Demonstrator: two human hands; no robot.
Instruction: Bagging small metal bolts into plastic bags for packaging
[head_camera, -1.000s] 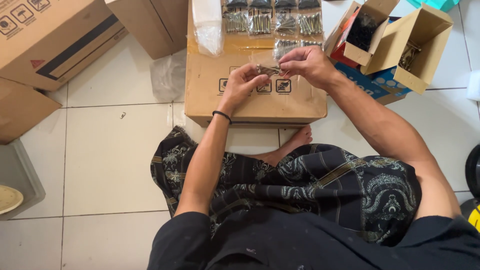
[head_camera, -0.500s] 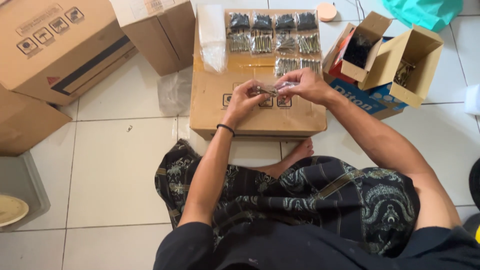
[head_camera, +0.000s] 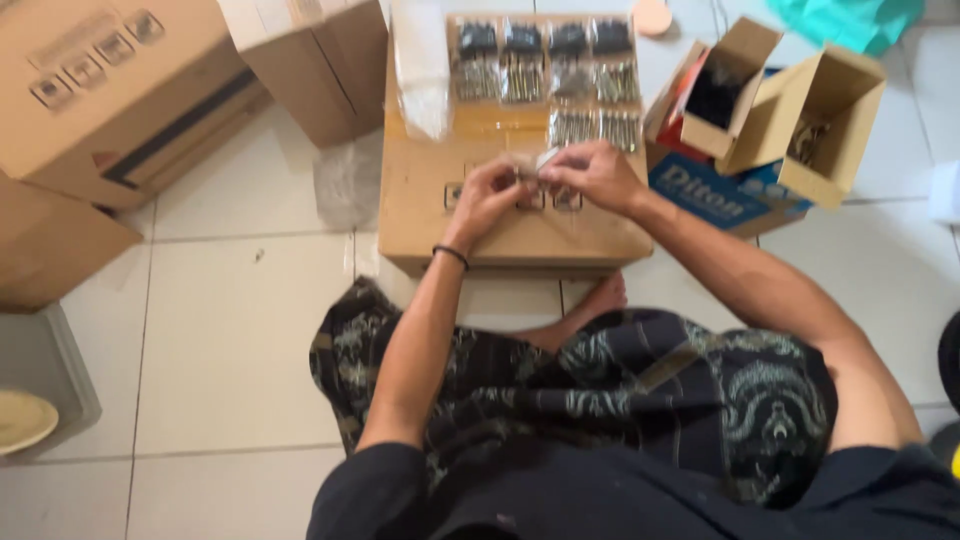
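I sit on a tiled floor behind a flat cardboard box (head_camera: 430, 210) used as a work surface. My left hand (head_camera: 488, 196) and my right hand (head_camera: 595, 172) meet above its middle and together pinch a small clear plastic packet (head_camera: 533, 165) with small metal parts in it. At the box's far end lie several filled packets (head_camera: 545, 60) in rows, dark parts above, metal screws below. A stack of empty clear bags (head_camera: 420, 65) lies at the far left of the box.
Two small open cartons (head_camera: 790, 95) holding hardware stand at the right on a blue and red box (head_camera: 700, 190). Large cardboard boxes (head_camera: 110, 90) stand at the left. A crumpled clear bag (head_camera: 345, 180) lies by the box. A yellowish plate (head_camera: 20, 420) is at far left.
The view has shifted so the work box sits lower in the picture. Both hands stay together on the small packet, fingers working at it.
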